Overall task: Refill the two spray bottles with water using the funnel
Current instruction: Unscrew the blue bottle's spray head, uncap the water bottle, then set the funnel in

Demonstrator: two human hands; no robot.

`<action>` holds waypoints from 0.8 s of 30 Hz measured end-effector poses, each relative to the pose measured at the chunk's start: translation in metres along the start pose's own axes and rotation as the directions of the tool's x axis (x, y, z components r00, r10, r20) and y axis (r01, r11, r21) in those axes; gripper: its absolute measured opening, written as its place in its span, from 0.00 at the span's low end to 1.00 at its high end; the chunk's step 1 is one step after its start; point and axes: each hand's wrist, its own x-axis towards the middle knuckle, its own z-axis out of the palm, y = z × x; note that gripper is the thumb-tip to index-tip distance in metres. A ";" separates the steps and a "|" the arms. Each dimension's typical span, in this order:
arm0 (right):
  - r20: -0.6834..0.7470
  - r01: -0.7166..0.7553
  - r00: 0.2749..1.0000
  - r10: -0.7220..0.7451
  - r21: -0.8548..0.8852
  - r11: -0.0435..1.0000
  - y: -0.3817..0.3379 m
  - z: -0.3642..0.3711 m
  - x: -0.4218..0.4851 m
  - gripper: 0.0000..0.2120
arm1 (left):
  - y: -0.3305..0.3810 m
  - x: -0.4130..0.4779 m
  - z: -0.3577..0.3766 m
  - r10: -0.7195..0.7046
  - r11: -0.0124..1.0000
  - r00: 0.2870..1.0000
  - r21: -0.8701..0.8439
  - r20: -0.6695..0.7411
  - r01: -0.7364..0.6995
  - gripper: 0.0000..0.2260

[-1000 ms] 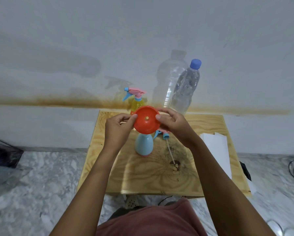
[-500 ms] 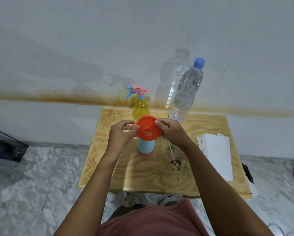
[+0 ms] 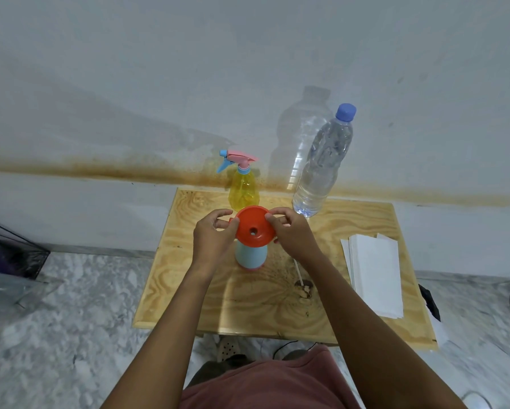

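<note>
An orange funnel (image 3: pixel 253 227) sits upright on top of a light blue spray bottle (image 3: pixel 251 256) in the middle of the wooden table (image 3: pixel 189 290). My left hand (image 3: pixel 214 236) pinches the funnel's left rim and my right hand (image 3: pixel 292 234) pinches its right rim. Behind it stands a yellow spray bottle (image 3: pixel 243 188) with its pink and blue trigger head on. A clear water bottle (image 3: pixel 321 166) with a blue cap stands at the back right. The blue bottle's removed spray head is mostly hidden under my right hand; its white dip tube (image 3: pixel 298 271) lies on the table.
A stack of white paper sheets (image 3: pixel 371 270) lies on the table's right side. The wall is right behind the table. Marble floor surrounds it, with a dark bin (image 3: pixel 9 255) at the left and cables at the far right.
Both hands have lowered the funnel from a tilted pose above the blue bottle onto its neck, where it now stands level. The camera has tilted slightly.
</note>
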 end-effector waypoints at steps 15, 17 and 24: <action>0.016 -0.008 1.000 0.008 0.015 1.000 0.000 -0.001 -0.005 0.12 | 0.006 0.003 0.011 -0.042 0.999 0.997 0.000 -0.072 0.042 0.06; 0.017 0.008 1.000 -0.008 0.009 1.000 -0.003 -0.002 -0.007 0.12 | 0.009 0.000 0.012 -0.006 0.998 0.996 0.065 -0.090 0.011 0.09; -0.157 0.079 0.984 -0.083 -0.028 0.996 -0.014 -0.050 -0.006 0.13 | 0.044 -0.004 0.017 0.223 0.963 0.965 0.183 -0.139 -0.196 0.15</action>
